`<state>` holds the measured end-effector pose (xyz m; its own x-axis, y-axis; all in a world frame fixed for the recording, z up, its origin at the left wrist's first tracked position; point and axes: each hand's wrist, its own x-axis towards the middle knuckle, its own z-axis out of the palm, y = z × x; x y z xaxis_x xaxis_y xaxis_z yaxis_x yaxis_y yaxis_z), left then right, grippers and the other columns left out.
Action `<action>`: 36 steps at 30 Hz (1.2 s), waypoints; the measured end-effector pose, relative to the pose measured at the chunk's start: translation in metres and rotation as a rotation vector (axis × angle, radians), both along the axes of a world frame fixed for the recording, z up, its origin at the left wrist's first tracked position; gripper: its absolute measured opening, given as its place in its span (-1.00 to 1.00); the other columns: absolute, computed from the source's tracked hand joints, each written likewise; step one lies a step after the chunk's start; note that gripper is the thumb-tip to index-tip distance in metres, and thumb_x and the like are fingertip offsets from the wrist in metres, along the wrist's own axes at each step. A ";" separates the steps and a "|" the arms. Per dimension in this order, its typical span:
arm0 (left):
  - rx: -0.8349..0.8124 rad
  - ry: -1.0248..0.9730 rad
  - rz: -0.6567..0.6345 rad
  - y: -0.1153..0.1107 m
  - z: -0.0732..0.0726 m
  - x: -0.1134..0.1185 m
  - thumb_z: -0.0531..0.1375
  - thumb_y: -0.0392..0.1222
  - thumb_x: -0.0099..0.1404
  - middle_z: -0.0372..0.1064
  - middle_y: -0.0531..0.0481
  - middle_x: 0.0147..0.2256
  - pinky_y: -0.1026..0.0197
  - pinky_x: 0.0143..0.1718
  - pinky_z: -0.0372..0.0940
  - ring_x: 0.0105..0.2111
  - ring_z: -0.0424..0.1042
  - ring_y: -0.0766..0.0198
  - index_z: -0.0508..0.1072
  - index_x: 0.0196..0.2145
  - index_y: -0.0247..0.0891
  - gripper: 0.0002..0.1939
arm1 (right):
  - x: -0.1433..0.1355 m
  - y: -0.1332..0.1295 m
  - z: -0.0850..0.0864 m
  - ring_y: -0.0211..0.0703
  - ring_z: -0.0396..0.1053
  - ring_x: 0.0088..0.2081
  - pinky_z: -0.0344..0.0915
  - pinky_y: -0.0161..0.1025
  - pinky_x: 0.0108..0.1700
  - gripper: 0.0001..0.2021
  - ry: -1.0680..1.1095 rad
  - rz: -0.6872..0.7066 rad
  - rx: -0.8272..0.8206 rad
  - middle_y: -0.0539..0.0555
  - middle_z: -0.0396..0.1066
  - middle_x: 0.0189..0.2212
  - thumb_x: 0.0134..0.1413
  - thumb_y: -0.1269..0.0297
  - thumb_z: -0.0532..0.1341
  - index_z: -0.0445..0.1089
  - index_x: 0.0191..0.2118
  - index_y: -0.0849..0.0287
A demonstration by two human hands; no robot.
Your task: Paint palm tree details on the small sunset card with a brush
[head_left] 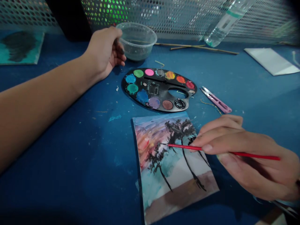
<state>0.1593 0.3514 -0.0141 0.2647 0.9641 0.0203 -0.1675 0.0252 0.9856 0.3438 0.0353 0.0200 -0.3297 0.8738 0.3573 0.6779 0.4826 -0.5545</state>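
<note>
A thin red paintbrush (185,147) is pinched in my right hand (248,153), its dark tip on or just above the small painting (168,168). Black palm-like trees stand on the painting over a pink, teal and brown background. My left hand (104,50) is closed at the left side of a clear plastic bowl (138,50), thumb at the rim and fingers curled against the wall; dark smudges mark its fingertips. Between the bowl and the painting lies a black oval paint palette (161,86) with several coloured wells.
Right of the palette lie pink thread snips (217,100). Thin sticks (197,47) rest behind, before a perforated metal screen (178,18) with a tilted plastic bottle (225,25). A white panel (272,61) is at right, a teal-and-black canvas (21,47) at far left.
</note>
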 end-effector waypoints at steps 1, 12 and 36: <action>-0.003 0.000 -0.006 0.000 0.000 0.000 0.05 -0.28 0.33 0.18 0.02 -0.57 0.24 -0.63 0.10 -0.62 0.23 0.29 0.25 -0.61 -0.21 -0.67 | 0.000 0.000 0.000 -0.10 0.53 -0.18 0.31 0.02 -0.12 -0.68 -0.005 0.007 -0.013 -0.03 0.60 -0.26 0.06 0.54 0.13 0.38 -0.11 0.02; -0.015 -0.038 0.039 0.003 -0.004 0.004 0.09 -0.25 0.22 0.16 0.01 -0.62 0.27 -0.71 0.06 -0.66 0.18 0.31 0.20 -0.66 -0.16 -0.70 | 0.000 0.002 0.005 -0.09 0.53 -0.28 0.31 0.01 -0.19 -0.65 0.019 0.022 0.015 0.01 0.56 -0.33 -0.03 0.58 0.13 0.36 -0.14 0.04; -0.020 -0.040 0.008 0.001 0.000 0.003 0.05 -0.27 0.32 0.18 0.02 -0.61 0.27 -0.69 0.11 -0.65 0.21 0.29 0.21 -0.58 -0.16 -0.71 | -0.006 0.003 0.001 -0.11 0.54 -0.23 0.26 -0.02 -0.15 -0.71 -0.021 0.008 0.012 -0.05 0.60 -0.30 0.05 0.52 0.13 0.36 -0.14 0.02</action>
